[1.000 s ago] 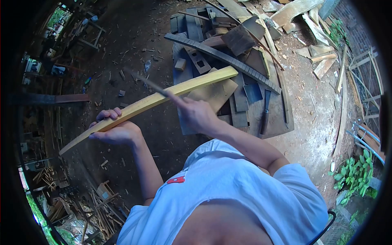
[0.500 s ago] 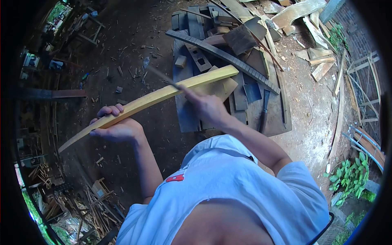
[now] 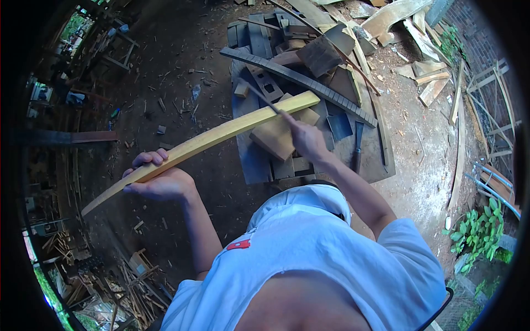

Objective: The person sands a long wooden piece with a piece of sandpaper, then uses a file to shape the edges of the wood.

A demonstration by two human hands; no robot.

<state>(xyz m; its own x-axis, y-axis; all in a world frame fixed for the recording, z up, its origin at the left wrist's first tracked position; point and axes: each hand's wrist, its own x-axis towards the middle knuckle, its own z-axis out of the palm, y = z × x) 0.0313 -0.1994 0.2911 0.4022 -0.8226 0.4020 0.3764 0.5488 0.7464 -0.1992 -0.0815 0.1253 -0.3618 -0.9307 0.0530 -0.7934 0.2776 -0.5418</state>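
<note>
A long, curved piece of yellowish wood (image 3: 221,134) slants from lower left to upper right, tapering toward its left end. My left hand (image 3: 165,181) is closed around it near that narrow end, palm below and fingers over the far edge. In my right hand (image 3: 309,142) is a slim dark tool that looks like a file (image 3: 261,94), gripped at its near end. The file crosses over the wood close to its thick right end and points up and left. Its handle is hidden by my fingers.
Beyond the wood stands a low workbench (image 3: 378,174) piled with wood blocks and a long notched strip (image 3: 298,80). A chisel-like tool (image 3: 358,146) lies at its right. Offcuts (image 3: 428,77) lie at upper right, and wood scraps litter the dirt floor.
My right hand and the file have slid right along the wood toward its thick end. My left hand keeps its hold, and the wood has barely shifted.
</note>
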